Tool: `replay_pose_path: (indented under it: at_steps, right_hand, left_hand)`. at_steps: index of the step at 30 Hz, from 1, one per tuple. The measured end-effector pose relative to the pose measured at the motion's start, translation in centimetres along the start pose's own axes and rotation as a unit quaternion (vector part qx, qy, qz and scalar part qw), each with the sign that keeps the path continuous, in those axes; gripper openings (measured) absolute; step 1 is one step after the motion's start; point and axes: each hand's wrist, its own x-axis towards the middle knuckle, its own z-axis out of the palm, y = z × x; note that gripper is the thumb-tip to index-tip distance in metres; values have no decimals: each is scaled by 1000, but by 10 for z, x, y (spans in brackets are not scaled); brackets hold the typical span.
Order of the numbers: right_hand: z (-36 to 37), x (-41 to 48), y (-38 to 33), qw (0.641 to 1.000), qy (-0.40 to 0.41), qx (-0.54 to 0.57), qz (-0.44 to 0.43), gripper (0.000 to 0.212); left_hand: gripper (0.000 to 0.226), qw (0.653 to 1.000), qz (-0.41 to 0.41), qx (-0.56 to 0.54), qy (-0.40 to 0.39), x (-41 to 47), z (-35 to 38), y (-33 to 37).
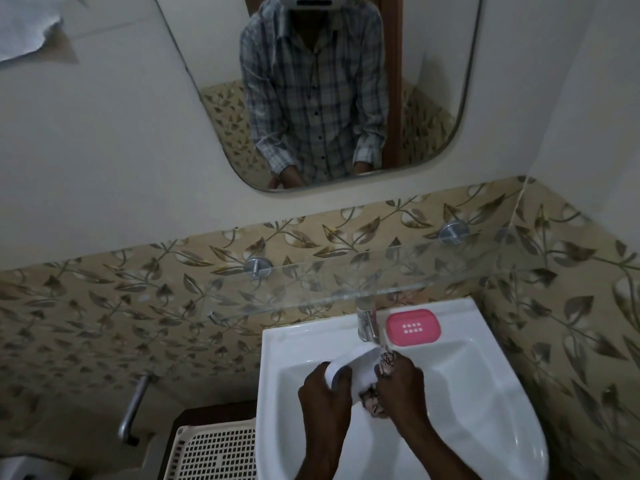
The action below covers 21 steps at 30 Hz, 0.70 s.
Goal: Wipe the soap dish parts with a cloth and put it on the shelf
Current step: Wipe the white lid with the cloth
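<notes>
Over the white sink (485, 393) my left hand (323, 393) grips a white soap dish part (353, 368), tilted on its edge. My right hand (401, 386) holds a patterned brown-and-white cloth (384, 365) pressed against that part, with more cloth bunched below between the hands. A pink soap dish part (414, 327) with small drain slots lies flat on the sink's back rim, right of the tap. The glass shelf (346, 285) runs along the wall just above the sink.
A chrome tap (367, 323) stands at the sink's back, close to my hands. A mirror (311, 91) hangs above the shelf. A white perforated basket (218, 452) sits left of the sink, under a metal handle (133, 407). A towel (27, 26) hangs top left.
</notes>
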Motion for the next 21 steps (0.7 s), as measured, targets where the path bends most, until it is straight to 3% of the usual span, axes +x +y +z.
replay_pose_path:
  at_steps: [2,3,6,9,12,16,19,21]
  right_hand:
    - [-5,4,-4,995,-18,-47,-84,15]
    - [-5,5,-6,989,-28,-72,-129,19]
    - [-2,2,-21,985,-66,-20,-158,21]
    - [0,0,-28,990,-27,-9,-138,24]
    - [2,1,-30,996,-27,-40,-71,31]
    - [12,-6,-21,993,-98,-62,20,24]
    - [16,-15,-8,985,-84,74,133,19]
    - [17,-14,-7,949,-80,203,226,16]
  left_hand:
    - [48,996,-4,66,-53,9,-2,1]
    - [55,991,12,106,-83,14,-1,4]
    - [34,980,71,150,-112,25,2,20]
    - [27,994,62,89,-24,27,8,25]
    - [18,998,21,27,52,14,17,23]
    - [20,990,-25,-35,132,14,21,21]
    - [26,975,-122,-136,129,26,21,19]
    - [27,951,-201,-216,94,29,21,12]
